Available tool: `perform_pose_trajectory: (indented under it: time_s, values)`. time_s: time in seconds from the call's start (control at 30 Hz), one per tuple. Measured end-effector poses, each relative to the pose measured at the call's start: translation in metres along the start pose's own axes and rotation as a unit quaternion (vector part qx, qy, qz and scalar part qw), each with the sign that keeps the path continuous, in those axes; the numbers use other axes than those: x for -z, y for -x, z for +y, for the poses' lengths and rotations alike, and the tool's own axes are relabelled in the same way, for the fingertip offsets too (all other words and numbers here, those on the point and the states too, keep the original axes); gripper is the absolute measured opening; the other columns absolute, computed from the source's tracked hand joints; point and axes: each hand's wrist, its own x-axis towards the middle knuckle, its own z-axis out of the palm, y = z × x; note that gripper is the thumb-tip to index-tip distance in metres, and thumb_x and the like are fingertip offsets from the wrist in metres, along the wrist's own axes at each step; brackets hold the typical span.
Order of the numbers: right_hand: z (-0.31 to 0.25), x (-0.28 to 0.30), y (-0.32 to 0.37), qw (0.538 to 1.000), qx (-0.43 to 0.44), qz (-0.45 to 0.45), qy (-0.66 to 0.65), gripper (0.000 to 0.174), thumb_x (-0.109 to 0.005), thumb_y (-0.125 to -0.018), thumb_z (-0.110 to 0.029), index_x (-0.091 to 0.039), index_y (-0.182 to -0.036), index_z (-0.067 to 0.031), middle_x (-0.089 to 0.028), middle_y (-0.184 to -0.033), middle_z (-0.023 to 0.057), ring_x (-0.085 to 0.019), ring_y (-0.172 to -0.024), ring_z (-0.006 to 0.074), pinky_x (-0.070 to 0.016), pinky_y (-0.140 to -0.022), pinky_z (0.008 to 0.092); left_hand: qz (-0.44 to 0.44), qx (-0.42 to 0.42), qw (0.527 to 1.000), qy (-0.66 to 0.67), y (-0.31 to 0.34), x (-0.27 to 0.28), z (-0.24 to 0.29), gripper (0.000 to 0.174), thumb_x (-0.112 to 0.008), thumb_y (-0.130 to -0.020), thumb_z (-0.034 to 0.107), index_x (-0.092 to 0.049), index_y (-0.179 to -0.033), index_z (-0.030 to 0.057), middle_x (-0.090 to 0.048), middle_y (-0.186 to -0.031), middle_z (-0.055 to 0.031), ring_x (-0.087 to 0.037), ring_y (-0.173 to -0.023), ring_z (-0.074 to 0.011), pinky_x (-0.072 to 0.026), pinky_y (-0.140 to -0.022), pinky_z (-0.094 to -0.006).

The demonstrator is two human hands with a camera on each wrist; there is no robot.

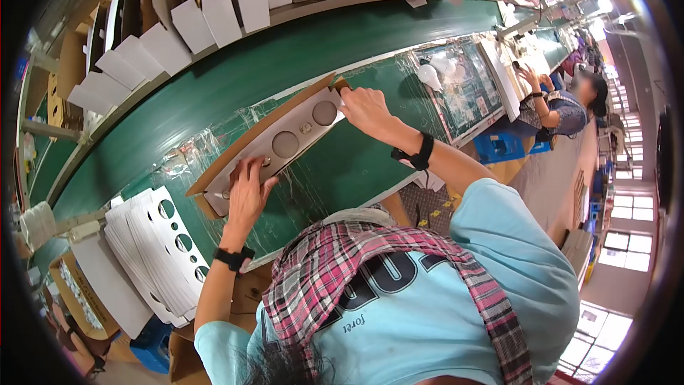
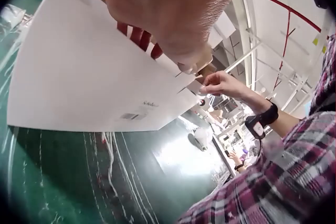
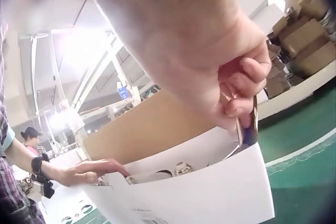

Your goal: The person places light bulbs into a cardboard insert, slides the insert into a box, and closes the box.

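A long white cardboard box point(image 1: 246, 153) with a brown inner lid lies slantwise over the green table. Inside sits a white insert with large round holes, and a silver screw cap like a bulb's base point(image 3: 182, 168) shows in a smaller hole. My left hand point(image 1: 246, 196) is at the box's near-left part, fingers reaching in over the insert and thumb by the front wall. At the far-right end my right hand point(image 1: 367, 110) pinches the end flap point(image 3: 247, 129) between thumb and bent fingers. Small print marks the outer side wall point(image 2: 94, 71) in the left wrist view.
A stack of white die-cut inserts point(image 1: 146, 249) stands left of the box. Open white boxes point(image 1: 192, 25) line the shelf beyond the green belt. White round bulbs point(image 1: 429, 77) lie at right on plastic-covered tabletop. Another person point(image 1: 566, 110) works farther along.
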Motion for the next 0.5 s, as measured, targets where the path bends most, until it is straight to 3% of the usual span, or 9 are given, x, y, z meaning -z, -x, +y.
perform_pose_trajectory:
  time_s: [0.3,0.4,0.5]
  values:
    - [-0.014,-0.033,-0.015,0.991,0.066,0.031,0.115,0.013,-0.061,-0.067,0.001,-0.059,-0.08,0.004,-0.065,-0.07,0.0165,-0.067,-0.065,0.0298,-0.0504,-0.052,0.04,0.025,-0.043,0.998,-0.038,0.013,-0.009,-0.007,0.069,-0.073,-0.075,0.016,-0.038,-0.133,0.0042,-0.042,-0.125,-0.0182,-0.043,-0.115,-0.0391,-0.0376,-0.097,-0.0454]
    - [-0.01,-0.028,-0.013,0.991,-0.012,-0.066,0.117,0.019,-0.066,-0.07,-0.004,-0.058,-0.086,0.0027,-0.065,-0.075,0.0137,-0.066,-0.078,0.0279,-0.0515,-0.061,0.0381,0.039,-0.025,0.998,-0.035,0.02,0.005,0.001,0.06,-0.073,-0.073,0.013,-0.046,-0.126,0.0039,-0.047,-0.121,-0.0147,-0.046,-0.113,-0.0342,-0.0345,-0.1,-0.0455]
    - [-0.013,0.004,0.009,0.997,0.047,0.015,0.062,0.024,-0.069,-0.073,-0.013,-0.057,-0.091,-0.0025,-0.061,-0.086,0.0088,-0.058,-0.094,0.0244,-0.0478,-0.08,0.0378,0.01,-0.019,0.985,-0.173,0.046,0.038,0.007,0.047,-0.073,-0.07,0.01,-0.054,-0.113,0.0049,-0.053,-0.112,-0.0099,-0.049,-0.11,-0.0275,-0.0311,-0.102,-0.0463]
